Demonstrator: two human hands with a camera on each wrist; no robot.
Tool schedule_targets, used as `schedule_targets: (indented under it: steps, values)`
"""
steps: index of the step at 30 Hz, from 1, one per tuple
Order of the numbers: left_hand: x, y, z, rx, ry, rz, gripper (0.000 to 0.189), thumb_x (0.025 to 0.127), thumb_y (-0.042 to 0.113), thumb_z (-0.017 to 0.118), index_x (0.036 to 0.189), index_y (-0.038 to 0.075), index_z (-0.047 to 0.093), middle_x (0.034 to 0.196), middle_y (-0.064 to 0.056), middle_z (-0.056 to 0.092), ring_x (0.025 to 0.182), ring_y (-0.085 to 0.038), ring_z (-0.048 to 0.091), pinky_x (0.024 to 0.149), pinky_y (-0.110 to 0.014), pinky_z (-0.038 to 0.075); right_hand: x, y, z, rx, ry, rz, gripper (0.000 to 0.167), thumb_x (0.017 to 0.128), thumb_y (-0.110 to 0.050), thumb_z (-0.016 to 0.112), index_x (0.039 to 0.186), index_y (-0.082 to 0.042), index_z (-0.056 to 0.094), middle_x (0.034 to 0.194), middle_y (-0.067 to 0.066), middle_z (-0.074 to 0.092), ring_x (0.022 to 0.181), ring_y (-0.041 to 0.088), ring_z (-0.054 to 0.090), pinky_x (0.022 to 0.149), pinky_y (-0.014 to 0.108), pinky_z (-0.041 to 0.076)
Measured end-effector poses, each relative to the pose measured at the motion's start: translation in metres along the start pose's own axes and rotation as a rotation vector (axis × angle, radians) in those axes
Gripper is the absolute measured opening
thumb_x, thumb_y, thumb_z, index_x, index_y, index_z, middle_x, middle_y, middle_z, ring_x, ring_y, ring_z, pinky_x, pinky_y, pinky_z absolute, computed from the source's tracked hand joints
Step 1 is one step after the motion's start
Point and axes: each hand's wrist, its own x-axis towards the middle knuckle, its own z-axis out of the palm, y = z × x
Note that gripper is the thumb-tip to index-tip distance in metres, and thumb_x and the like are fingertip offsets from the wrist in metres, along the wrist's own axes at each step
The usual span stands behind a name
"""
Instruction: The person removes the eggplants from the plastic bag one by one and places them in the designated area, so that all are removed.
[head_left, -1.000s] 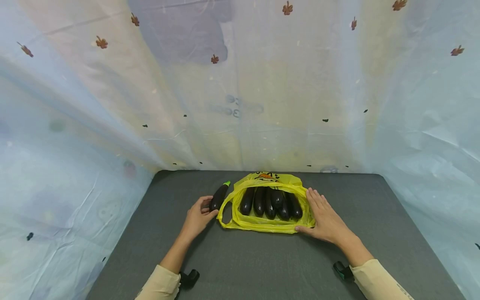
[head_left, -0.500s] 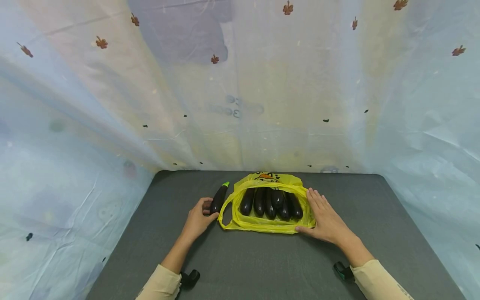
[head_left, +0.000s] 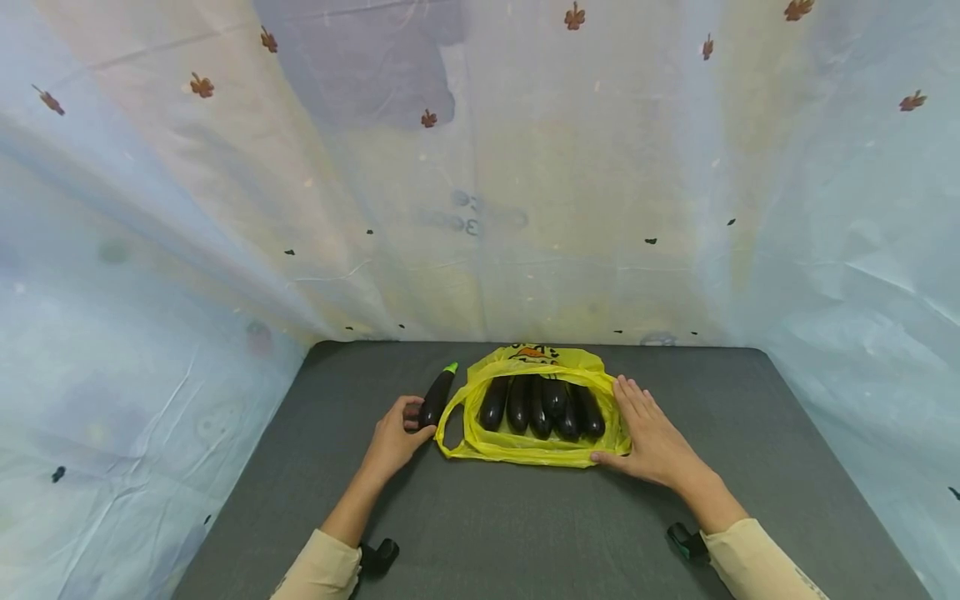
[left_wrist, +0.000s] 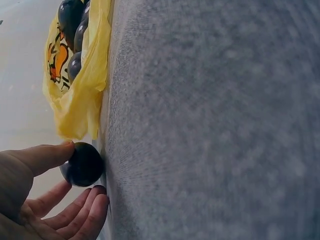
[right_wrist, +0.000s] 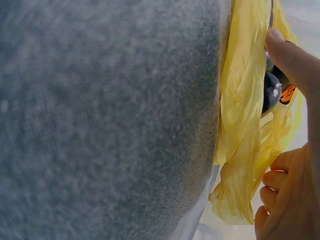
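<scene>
Left hand (head_left: pixel 394 437): thumb and fingers hold one eggplant (head_left: pixel 438 395).
Eggplant: on the table (head_left: pixel 510 533), beside the bag (head_left: pixel 517 452) (green tip (head_left: pixel 451 367) pointing away).
Right hand (head_left: pixel 654 442): spread wide against the bag's right side.
Bag: more eggplants (head_left: pixel 540 412) inside.

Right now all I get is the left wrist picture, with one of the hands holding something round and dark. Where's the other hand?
Observer: The right hand rests against the right side of the yellow bag.
Operator: And that round dark thing, what does its far end look like?
Observer: It's a long eggplant whose far end is a bright green tip.
Operator: I see a few more in the bag. How many are there really?
Observer: From the head view I can make out six bagged eggplants.
</scene>
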Motion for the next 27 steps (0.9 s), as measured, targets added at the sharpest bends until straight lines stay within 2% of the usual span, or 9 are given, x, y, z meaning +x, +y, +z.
schedule_targets:
  steps: [13, 21, 27]
  values:
    - [-0.003, 0.006, -0.006, 0.025, 0.017, -0.022, 0.053, 0.097, 0.022, 0.083, 0.143, 0.008, 0.061, 0.136, -0.018, 0.067, 0.118, -0.037, 0.068, 0.093, -0.058, 0.058, -0.002, 0.0, -0.001, -0.004, 0.0, 0.005, 0.13, 0.087, -0.074, 0.076, 0.17, 0.005, 0.014, 0.178, 0.024, 0.009, 0.163, 0.045, 0.014, 0.132, 0.059, 0.014]
    - [-0.007, 0.021, -0.01, 0.006, 0.065, 0.035, 0.048, 0.099, 0.021, 0.082, 0.141, 0.005, 0.064, 0.139, -0.019, 0.066, 0.122, -0.039, 0.066, 0.098, -0.057, 0.058, -0.001, -0.001, -0.002, -0.005, 0.016, -0.005, 0.129, 0.087, -0.071, 0.078, 0.169, 0.006, 0.016, 0.177, 0.026, 0.011, 0.163, 0.046, 0.015, 0.131, 0.06, 0.015]
    - [-0.01, 0.034, -0.007, 0.014, 0.076, 0.091, 0.047, 0.099, 0.02, 0.082, 0.14, 0.006, 0.065, 0.137, -0.015, 0.067, 0.12, -0.036, 0.067, 0.097, -0.053, 0.059, -0.002, 0.0, -0.001, -0.006, 0.011, -0.012, 0.129, 0.087, -0.071, 0.078, 0.169, 0.006, 0.016, 0.177, 0.025, 0.011, 0.163, 0.046, 0.015, 0.132, 0.059, 0.015]
